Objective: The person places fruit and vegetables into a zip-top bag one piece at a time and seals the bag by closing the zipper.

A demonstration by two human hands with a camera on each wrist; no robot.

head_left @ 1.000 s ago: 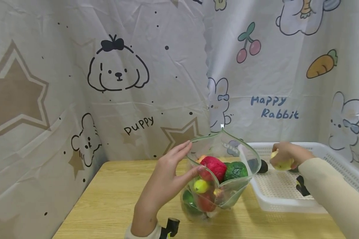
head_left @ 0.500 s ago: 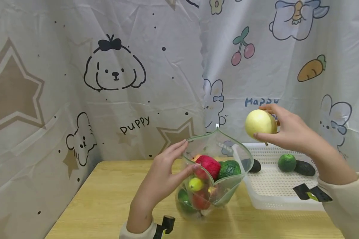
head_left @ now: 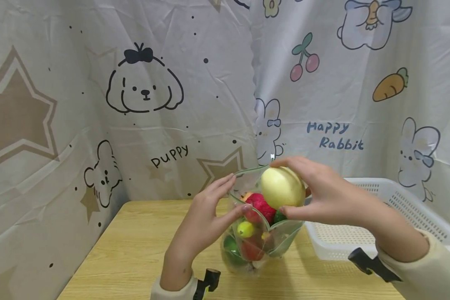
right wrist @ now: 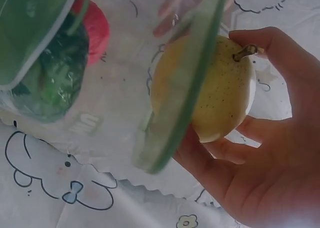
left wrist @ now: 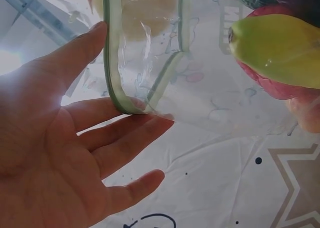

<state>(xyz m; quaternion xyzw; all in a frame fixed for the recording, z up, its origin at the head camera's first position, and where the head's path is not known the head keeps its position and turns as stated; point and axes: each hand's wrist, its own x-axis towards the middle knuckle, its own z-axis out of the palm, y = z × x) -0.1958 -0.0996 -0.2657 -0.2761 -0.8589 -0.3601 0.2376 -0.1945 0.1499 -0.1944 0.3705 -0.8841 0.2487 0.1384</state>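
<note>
A clear bag with green edging (head_left: pixel 286 237) stands on the table, its mouth spread. Inside are a red fruit (head_left: pixel 260 208), a small yellow fruit (head_left: pixel 245 229) and green produce (head_left: pixel 232 250). My left hand (head_left: pixel 206 225) rests at the mouth's left side, thumb on the near rim and fingers on the far rim, all fairly straight. My right hand (head_left: pixel 330 196) grips a pale yellow pear (head_left: pixel 283 187) at the opening, above the red fruit. In the right wrist view, the pear's stem (right wrist: pixel 247 52) shows, and the rim crosses in front of the pear.
A white perforated plastic basket (head_left: pixel 333 254) stands right of the bag, partly hidden by my right arm. A wooden table (head_left: pixel 146 241) lies beneath. Printed cloth (head_left: pixel 217 104) hangs behind and at both sides.
My right hand has lifted the pear from the basket and carried it left to the bag's mouth. My left hand has stayed at the rim.
</note>
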